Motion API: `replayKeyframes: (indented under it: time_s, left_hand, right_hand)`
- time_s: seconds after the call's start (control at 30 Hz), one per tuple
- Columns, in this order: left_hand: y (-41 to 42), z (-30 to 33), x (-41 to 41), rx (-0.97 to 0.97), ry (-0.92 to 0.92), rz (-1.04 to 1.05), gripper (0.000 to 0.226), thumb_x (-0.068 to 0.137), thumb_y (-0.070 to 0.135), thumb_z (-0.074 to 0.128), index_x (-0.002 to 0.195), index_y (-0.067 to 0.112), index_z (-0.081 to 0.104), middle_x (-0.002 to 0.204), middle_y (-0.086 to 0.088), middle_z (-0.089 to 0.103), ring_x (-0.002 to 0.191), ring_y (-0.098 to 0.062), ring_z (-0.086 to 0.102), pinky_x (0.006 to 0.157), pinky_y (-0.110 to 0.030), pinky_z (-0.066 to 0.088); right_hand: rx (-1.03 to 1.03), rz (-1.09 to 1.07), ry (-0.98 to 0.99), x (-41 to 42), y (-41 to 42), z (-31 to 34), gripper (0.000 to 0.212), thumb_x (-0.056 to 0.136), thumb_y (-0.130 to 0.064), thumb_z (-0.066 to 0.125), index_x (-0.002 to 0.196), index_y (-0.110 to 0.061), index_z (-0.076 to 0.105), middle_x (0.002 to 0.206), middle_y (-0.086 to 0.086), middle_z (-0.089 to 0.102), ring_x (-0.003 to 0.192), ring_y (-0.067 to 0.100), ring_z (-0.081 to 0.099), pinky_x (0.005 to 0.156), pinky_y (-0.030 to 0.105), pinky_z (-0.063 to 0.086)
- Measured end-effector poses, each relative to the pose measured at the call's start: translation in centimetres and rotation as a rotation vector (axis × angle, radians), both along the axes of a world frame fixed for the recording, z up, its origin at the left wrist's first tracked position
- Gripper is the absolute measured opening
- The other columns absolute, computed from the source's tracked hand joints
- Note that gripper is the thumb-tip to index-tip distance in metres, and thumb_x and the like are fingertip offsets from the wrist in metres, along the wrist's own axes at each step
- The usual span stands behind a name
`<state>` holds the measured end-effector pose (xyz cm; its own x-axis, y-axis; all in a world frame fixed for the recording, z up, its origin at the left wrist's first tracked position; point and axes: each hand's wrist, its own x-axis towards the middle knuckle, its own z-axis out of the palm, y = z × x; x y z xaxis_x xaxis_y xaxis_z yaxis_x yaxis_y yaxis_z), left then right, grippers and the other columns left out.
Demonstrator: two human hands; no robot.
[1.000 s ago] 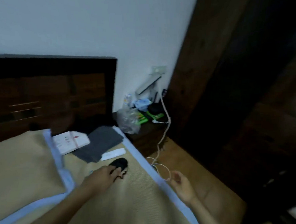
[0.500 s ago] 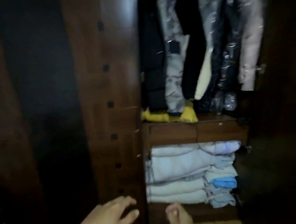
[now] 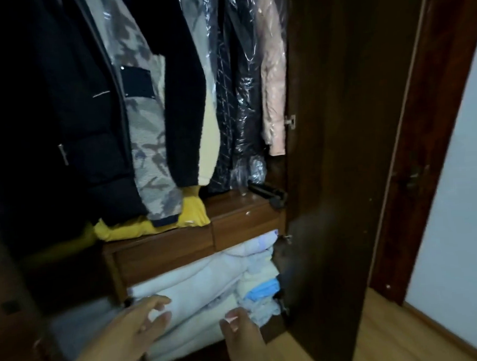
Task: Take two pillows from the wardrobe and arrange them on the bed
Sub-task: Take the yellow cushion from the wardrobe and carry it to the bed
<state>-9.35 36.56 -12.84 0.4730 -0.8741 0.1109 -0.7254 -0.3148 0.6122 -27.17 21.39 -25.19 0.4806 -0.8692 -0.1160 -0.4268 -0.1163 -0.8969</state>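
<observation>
I face the open wardrobe (image 3: 313,147), its dark door (image 3: 346,229) swung out on the right. Hanging coats (image 3: 148,102) fill the upper part, above a wooden drawer unit (image 3: 196,244) with a yellow garment (image 3: 139,228) lying on it. Below the drawers sits the stack of pale folded bedding (image 3: 210,282), where any pillows would be; I cannot tell pillow from quilt. My left hand (image 3: 124,335), grip spread, reaches just before the stack. My right hand (image 3: 241,339), fingers loosely extended, is near its lower edge, holding nothing.
</observation>
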Motion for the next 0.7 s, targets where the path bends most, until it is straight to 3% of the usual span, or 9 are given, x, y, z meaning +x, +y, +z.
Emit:
replayKeyframes:
  time_s: [0.1,0.2,0.27,0.4,0.5,0.6,0.7]
  left_hand:
    - [-3.9,1.5,0.5,0.014,0.022,-0.084,0.015,0.094,0.048,0.058,0.105,0.058,0.057,0.108,0.030,0.063,0.088,0.004,0.063,0.087,-0.031,0.053]
    - [-10.0,1.9,0.6,-0.045,0.108,-0.131,0.014,0.098,0.045,0.054,0.111,0.048,0.058,0.115,0.022,0.063,0.099,0.002,0.059,0.086,-0.027,0.047]
    - [-14.3,1.5,0.4,-0.089,0.193,-0.152,0.016,0.099,0.037,0.055,0.113,0.037,0.061,0.113,0.012,0.065,0.102,-0.006,0.059,0.086,-0.030,0.045]
    - [-22.1,-0.3,-2.0,-0.158,0.306,-0.228,0.015,0.100,0.024,0.056,0.111,0.021,0.066,0.111,0.000,0.068,0.107,-0.018,0.062,0.090,-0.033,0.048]
    - [-26.3,-1.0,-3.9,-0.122,0.371,-0.362,0.015,0.099,0.028,0.057,0.111,0.023,0.065,0.109,0.008,0.067,0.103,-0.009,0.061,0.081,-0.015,0.043]
    - [-30.2,-1.3,-4.3,-0.089,0.415,-0.389,0.021,0.100,0.037,0.055,0.115,0.026,0.063,0.110,0.008,0.068,0.097,-0.007,0.062,0.078,-0.022,0.046]
    - [-32.0,-2.7,-3.5,-0.042,0.399,-0.397,0.023,0.100,0.043,0.051,0.116,0.031,0.062,0.111,0.014,0.067,0.096,-0.003,0.062,0.070,-0.016,0.045]
  right_hand:
    - [-0.076,-0.029,0.002,-1.1,-3.1,3.1,0.015,0.097,-0.042,0.064,0.098,-0.039,0.049,0.092,-0.013,0.061,0.088,0.006,0.057,0.076,0.017,0.040]
    - [-0.073,-0.067,0.027,-3.6,-5.7,4.9,0.013,0.098,-0.041,0.063,0.103,-0.033,0.055,0.092,-0.005,0.070,0.086,0.009,0.065,0.080,0.025,0.051]
    - [-0.130,-0.139,0.055,-5.4,-7.5,5.8,0.018,0.098,-0.039,0.064,0.110,-0.026,0.057,0.094,-0.003,0.071,0.086,0.011,0.065,0.078,0.026,0.049]
    - [-0.143,-0.349,0.111,-9.5,-10.8,8.5,0.026,0.101,-0.039,0.059,0.122,-0.023,0.055,0.107,0.001,0.068,0.101,0.020,0.064,0.093,0.041,0.051]
    - [-0.093,-0.443,0.139,-10.8,-12.5,9.8,0.030,0.102,-0.044,0.055,0.127,-0.026,0.052,0.116,-0.002,0.064,0.105,0.018,0.063,0.094,0.041,0.054]
    - [-0.087,-0.514,0.101,-9.8,-13.7,9.8,0.029,0.101,-0.046,0.056,0.126,-0.031,0.051,0.120,-0.005,0.062,0.108,0.014,0.062,0.091,0.034,0.055]
    - [-0.037,-0.511,0.117,-7.4,-14.2,8.4,0.031,0.101,-0.047,0.056,0.127,-0.033,0.051,0.122,-0.006,0.061,0.108,0.012,0.062,0.094,0.036,0.055]
